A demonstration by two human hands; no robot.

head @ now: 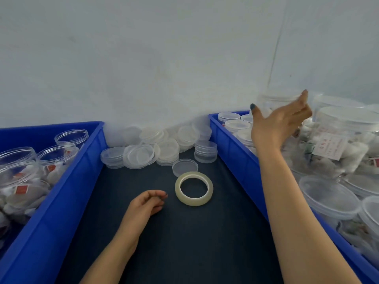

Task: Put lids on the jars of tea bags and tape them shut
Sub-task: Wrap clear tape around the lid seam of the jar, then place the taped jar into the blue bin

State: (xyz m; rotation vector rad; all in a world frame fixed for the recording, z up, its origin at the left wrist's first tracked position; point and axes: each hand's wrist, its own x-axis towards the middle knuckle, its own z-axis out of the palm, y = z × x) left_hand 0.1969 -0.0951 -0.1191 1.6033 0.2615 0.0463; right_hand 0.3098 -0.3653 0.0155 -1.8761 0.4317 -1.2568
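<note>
A roll of clear tape (pixel 196 202) lies flat on the dark table (pixel 184 242). My left hand (pixel 143 206) rests on the table just left of it, fingers loosely curled and holding nothing. My right hand (pixel 281 121) is raised over the right blue bin (pixel 235 154), thumb and fingers spread, beside a blurred clear jar (pixel 274 99) atop the lidded jars of tea bags (pixel 338 140). Whether it touches that jar is unclear. Open jars of tea bags (pixel 20 167) fill the left blue bin (pixel 67 181). A single clear lid (pixel 185 166) lies behind the tape.
A heap of clear lids (pixel 143 152) is piled against the pale wall (pixel 164 58) between the two bins. More lidded jars (pixel 328 195) lie on their sides in the near part of the right bin.
</note>
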